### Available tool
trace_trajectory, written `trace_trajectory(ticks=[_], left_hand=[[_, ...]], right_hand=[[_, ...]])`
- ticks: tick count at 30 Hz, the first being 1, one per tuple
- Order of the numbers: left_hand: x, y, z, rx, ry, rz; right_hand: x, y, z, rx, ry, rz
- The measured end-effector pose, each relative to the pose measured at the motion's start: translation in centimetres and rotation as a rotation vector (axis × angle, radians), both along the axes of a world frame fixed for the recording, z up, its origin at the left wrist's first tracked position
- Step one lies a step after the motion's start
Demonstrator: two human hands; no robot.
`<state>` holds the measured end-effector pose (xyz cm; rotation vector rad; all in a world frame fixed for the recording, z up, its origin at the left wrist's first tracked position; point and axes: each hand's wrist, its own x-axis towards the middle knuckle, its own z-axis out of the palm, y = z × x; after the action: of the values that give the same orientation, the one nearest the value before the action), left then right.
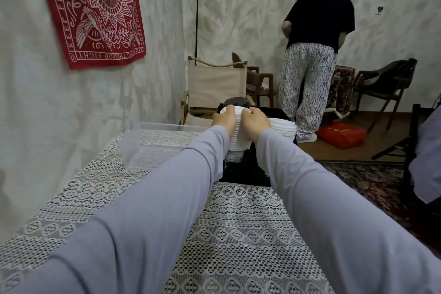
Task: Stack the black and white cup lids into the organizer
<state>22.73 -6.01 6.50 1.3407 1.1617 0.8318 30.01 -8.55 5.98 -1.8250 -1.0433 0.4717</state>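
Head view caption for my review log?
Left hand and right hand grip a stack of white lids at the black organizer, clear bin beside it.

clear tub (164, 141) left, lace tabletop (238, 234) open

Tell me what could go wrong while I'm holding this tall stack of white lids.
1. Your left hand and right hand grip the tall white lid stack near its top, so lower lids could slip out as it goes into the black organizer.
2. The second white stack sits beside your right hand; a nudge may topple it.
3. The organizer seems close to the far edge of the table; a push might shift it.
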Motion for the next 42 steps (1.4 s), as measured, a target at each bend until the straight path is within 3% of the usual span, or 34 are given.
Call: trace_trajectory(ticks=[9,15,17,20,24,32,42], left_hand=[[0.5,0.2,-0.5,0.048,0.140,0.005],[0.0,0.3,-0.3,0.157,0.337,-0.057],[-0.3,0.2,-0.2,0.236,0.424,-0.054],[-0.8,0.5,-0.1,0.505,0.560,-0.031],[-1.7,1.2,-0.3,0.729,0.698,-0.190],[-2.8,1.2,0.0,0.844,0.842,-0.463],[-2.0,2.6,-1.9,0.941,0.976,-0.394]], right_hand=[[0.6,-0.4,-1.3,-0.001,-0.106,0.035],[0.0,-1.0,-1.1,-0.091,-0.395,-0.012],[0.3,-0.8,-1.3,-0.096,-0.419,-0.003],[0.5,-0.6,-1.3,-0.116,-0.472,0.021],[0.7,-0.4,-1.2,-0.128,-0.566,0.026],[0.7,-0.5,-0.5,-0.286,-0.768,0.046],[0.1,-0.7,-0.8,-0.377,-0.945,0.057]])
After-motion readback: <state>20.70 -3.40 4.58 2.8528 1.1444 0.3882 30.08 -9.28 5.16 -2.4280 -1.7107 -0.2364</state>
